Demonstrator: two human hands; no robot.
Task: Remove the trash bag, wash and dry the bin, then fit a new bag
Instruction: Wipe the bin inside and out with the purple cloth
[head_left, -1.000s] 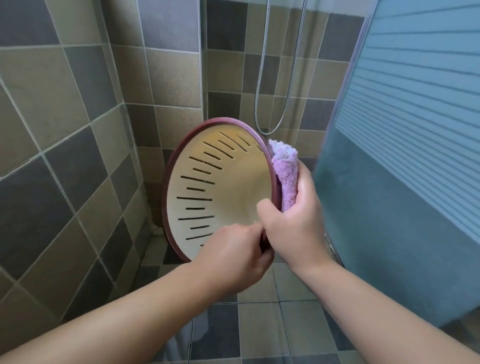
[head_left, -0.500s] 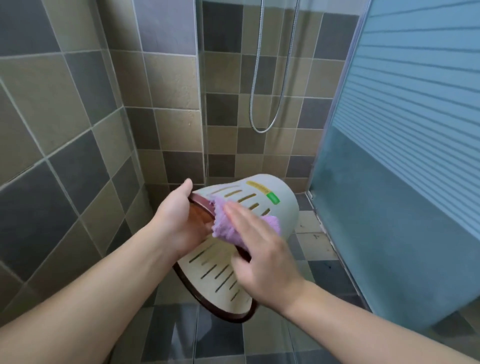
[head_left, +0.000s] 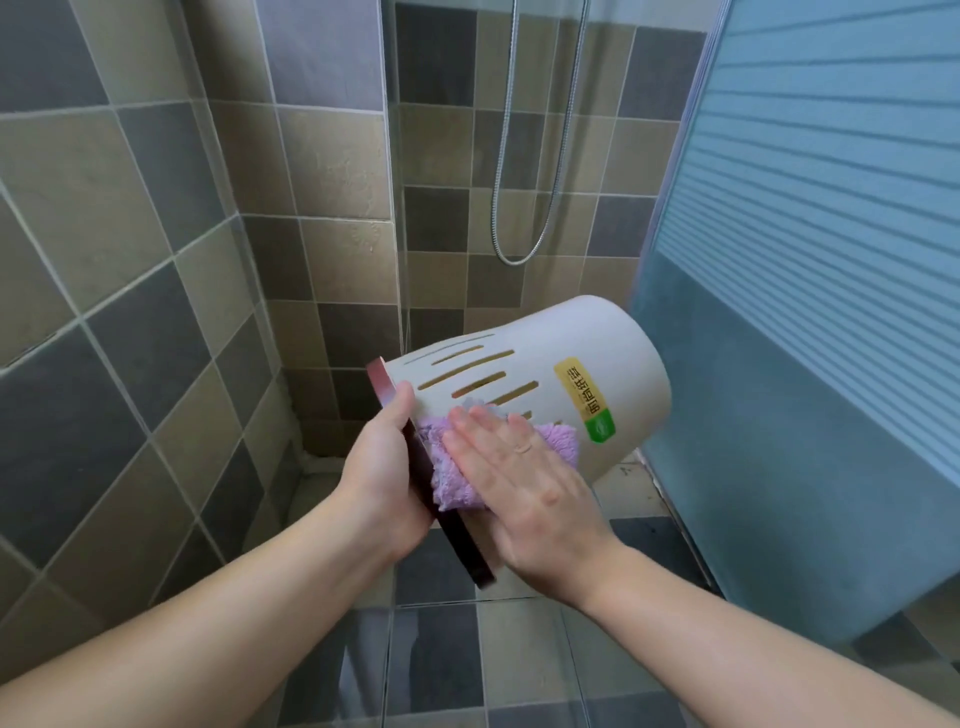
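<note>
Bin (head_left: 582, 374): held in the air over the shower floor, lying on its side, just ahead of both hands.
Long axis: runs from the dark red rim (head_left: 423, 467) at lower left, nearest the person, up and away to the closed base at upper right; the mouth faces down-left, toward the left forearm.
Left hand (head_left: 382, 480): grips the rim, thumb over its outer edge; the fingers are hidden and probably reach inside.
Right hand (head_left: 524, 493): flat, fingers straight, pressing the cloth (head_left: 457, 467) against the slotted side wall just beside the rim.
Nearer hand: both touch the bin at the rim end; the base end, with its yellow and green label (head_left: 587, 400), is farther and untouched.
Contents: the inside cannot be seen from here; no bag shows at the rim, and light passes through the slots.
Step, as judged: drying the outside wall; the new bag is not yet fitted.
Next move, as judged: the cloth would travel along the axis toward the base, or the left hand would turn the bin to bring round another part of the wall.
Surroundings: tiled walls, hose (head_left: 540, 156), frosted panel (head_left: 831, 260) at right.
</note>
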